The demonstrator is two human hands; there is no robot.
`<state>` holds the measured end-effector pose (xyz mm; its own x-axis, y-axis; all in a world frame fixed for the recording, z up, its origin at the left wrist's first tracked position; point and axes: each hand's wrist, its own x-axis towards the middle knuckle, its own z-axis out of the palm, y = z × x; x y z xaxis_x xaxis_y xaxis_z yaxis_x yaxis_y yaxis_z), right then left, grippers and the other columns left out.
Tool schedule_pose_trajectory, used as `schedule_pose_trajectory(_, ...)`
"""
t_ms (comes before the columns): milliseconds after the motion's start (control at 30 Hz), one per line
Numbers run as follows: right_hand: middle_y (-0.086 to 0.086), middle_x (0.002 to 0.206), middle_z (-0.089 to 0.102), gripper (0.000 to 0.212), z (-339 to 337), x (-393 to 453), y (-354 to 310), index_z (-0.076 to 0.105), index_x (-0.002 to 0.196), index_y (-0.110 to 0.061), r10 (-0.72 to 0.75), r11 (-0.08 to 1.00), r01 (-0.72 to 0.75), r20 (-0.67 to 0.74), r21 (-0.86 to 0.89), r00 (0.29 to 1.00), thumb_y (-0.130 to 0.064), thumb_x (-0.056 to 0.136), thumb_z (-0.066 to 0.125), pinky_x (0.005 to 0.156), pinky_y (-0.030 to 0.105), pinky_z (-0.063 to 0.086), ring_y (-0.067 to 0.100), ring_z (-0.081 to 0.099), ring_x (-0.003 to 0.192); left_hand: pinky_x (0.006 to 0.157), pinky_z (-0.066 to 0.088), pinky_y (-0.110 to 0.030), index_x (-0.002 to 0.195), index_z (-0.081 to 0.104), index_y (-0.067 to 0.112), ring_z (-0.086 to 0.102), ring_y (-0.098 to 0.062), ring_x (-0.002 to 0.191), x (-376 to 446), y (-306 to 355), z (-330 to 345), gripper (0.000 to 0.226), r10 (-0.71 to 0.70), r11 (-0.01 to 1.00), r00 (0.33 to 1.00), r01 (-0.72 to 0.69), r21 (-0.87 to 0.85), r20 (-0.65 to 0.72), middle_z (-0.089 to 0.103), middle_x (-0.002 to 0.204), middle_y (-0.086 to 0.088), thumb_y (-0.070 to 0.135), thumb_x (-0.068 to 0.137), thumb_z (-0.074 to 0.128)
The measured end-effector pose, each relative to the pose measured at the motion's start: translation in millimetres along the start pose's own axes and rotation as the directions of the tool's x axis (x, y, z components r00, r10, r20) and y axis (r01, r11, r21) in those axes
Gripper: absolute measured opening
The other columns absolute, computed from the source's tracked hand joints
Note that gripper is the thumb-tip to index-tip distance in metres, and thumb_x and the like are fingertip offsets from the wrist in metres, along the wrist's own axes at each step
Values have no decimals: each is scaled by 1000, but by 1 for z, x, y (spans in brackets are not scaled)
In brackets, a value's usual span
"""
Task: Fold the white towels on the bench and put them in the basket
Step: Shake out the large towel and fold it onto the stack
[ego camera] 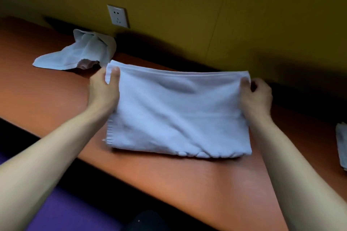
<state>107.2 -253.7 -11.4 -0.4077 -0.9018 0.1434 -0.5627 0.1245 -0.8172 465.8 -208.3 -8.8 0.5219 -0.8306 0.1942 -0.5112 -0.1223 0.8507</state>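
Two hands work a single white towel (pixel 176 112) on an orange-brown bench (pixel 56 103); all positions below are given relative to this towel. The bench carries the towel flat on its near part, beneath an olive wall bearing a socket plate (pixel 118 16) up and to the left. The towel already lies doubled into a broad rectangle, layered edges showing along its near side, its far edge lifted slightly off the bench. A crumpled towel (pixel 78 54), unfolded, lies just beyond the far-left corner, apart from it. A further strip of white cloth (pixel 341 146) shows at the right margin, well apart; what it is cannot be told. The basket is not in view. The left hand (pixel 104 90) pinches the far-left corner, thumb on top and fingers curled beneath. The right hand (pixel 257 95) pinches the far-right corner, its fingers curled round the edge. Judgement: the step in hand is a further fold, far edge toward near. To do it well, keep both corners level and taut, lay them squarely on the near corners, then smooth the central wrinkle before release.
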Motion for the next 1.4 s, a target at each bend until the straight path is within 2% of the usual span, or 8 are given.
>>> schedule_pose_trajectory(200,16,131,55,39,54,19,23,53,133,-12,-17,942,44,83,-333,996,-34,100,53,91,42,44,39,55,117,94,39,-44,122,53,10,52,-42,114,34,-34,40,40,-37,953,999,23,302,39,56,122,-18,44,102,48)
schedule_pose_trajectory(333,14,139,54,52,74,-27,34,52,141,-16,-407,794,470,236,-386,882,-31,91,52,102,46,39,37,52,123,99,42,-51,134,55,12,54,-42,115,-22,-43,53,51,358,798,901,-432,419,246,55,135,-16,45,100,37)
schedule_pose_trajectory(467,1,163,32,60,83,-59,49,34,156,-31,-375,667,639,568,-384,732,-51,100,32,124,44,12,19,26,151,117,29,-50,149,48,26,34,-34,146,-102,-50,70,58,310,670,786,-580,463,535,41,158,-6,50,101,27)
schedule_pose_trajectory(733,-6,170,2,68,62,-26,63,3,160,-40,-224,611,634,664,-475,713,-65,99,17,124,45,-10,8,-4,156,126,1,-45,159,16,43,-4,-25,157,-98,-49,72,68,191,601,702,-636,484,686,8,170,4,66,96,9)
schedule_pose_trajectory(900,-4,170,4,68,43,-58,75,6,161,-36,-175,696,480,522,-534,835,-64,100,20,124,48,-10,12,-2,156,126,-1,-42,159,9,45,-9,-22,157,-79,-40,76,67,237,532,562,-758,379,792,1,170,6,67,96,6)
schedule_pose_trajectory(1067,-3,170,-6,71,-7,-124,97,-4,162,-32,20,749,217,349,-626,937,-62,101,17,124,45,-14,11,-12,155,126,-2,-47,159,0,46,-4,-28,157,-84,-17,106,65,285,329,387,-899,290,877,-4,170,2,60,96,-6)
schedule_pose_trajectory(1233,-2,169,-13,74,-54,-173,116,-12,161,-29,178,704,49,243,-709,954,-63,100,14,124,44,-11,12,-15,155,121,19,-57,157,30,38,32,-41,147,-147,8,139,55,342,325,495,-860,393,799,24,166,-12,45,104,15)
schedule_pose_trajectory(1400,1,169,-14,77,-91,-211,127,-14,160,-28,253,679,15,254,-734,934,-65,99,15,125,41,-9,15,-12,155,123,8,-53,160,18,32,19,-38,152,-183,34,147,56,279,398,557,-808,434,782,10,169,-8,21,106,31)
